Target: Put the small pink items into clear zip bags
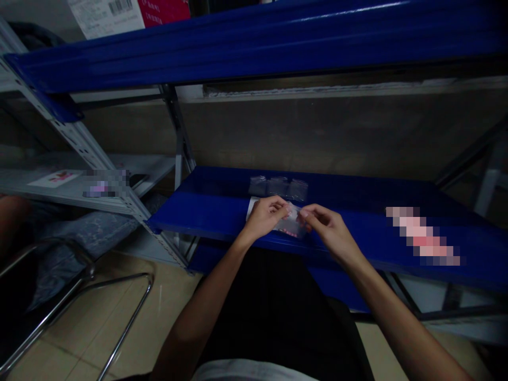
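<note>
Between my two hands is a small clear plastic bag (291,228) with several tiny pinkish pieces at its bottom. My left hand (268,214) pinches the bag's upper left part. At its upper right edge, my right hand (322,221) has thumb and fingers closed on the plastic. A white sheet (251,206) shows partly under the left hand, the rest hidden. Just behind my hands, three clear zip bags (278,187) lie in a row on the blue shelf (222,203); what they contain is too dark to tell.
A blue upper beam (254,47) crosses above my hands, with a labelled box (111,16) on top. A blurred-out pinkish item (423,235) lies at right. To the left stand a grey shelf (24,180), a metal chair frame (119,280) and a seated person's leg (91,233).
</note>
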Demonstrator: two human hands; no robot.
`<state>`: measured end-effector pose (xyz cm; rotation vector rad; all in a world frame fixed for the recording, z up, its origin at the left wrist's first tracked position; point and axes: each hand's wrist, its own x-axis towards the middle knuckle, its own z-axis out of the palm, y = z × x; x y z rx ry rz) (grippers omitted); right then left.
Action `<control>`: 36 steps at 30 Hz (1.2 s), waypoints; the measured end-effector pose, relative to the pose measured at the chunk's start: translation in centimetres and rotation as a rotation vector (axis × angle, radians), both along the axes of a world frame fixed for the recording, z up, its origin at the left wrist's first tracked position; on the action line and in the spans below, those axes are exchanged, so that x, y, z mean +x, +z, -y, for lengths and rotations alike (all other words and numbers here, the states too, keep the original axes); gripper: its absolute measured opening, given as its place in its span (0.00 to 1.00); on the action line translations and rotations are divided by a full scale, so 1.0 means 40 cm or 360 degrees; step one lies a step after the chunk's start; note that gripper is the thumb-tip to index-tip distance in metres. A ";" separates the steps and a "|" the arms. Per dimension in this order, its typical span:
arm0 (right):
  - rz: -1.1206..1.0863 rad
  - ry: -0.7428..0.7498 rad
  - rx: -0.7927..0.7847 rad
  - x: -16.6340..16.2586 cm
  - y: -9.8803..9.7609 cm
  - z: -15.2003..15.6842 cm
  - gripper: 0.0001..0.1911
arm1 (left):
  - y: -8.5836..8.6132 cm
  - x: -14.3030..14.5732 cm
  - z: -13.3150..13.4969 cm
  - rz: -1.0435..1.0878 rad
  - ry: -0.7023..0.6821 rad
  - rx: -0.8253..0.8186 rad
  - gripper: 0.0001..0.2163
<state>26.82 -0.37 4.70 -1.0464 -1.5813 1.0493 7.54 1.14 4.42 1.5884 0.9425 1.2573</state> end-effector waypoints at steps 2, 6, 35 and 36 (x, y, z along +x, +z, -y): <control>0.0022 -0.0011 0.0060 0.003 -0.005 -0.002 0.17 | -0.006 0.010 0.001 0.0034 -0.0049 -0.0049 0.09; 0.0063 0.0002 0.0104 0.019 -0.015 -0.007 0.16 | -0.021 0.026 0.002 0.0115 -0.0199 -0.0086 0.13; 0.0713 -0.0146 0.0391 0.105 0.029 -0.015 0.15 | -0.003 0.060 0.022 -0.0062 -0.0133 -0.0015 0.08; 0.0718 -0.0153 0.0385 0.112 0.031 -0.017 0.15 | -0.008 0.068 0.023 -0.0035 -0.0136 -0.0018 0.08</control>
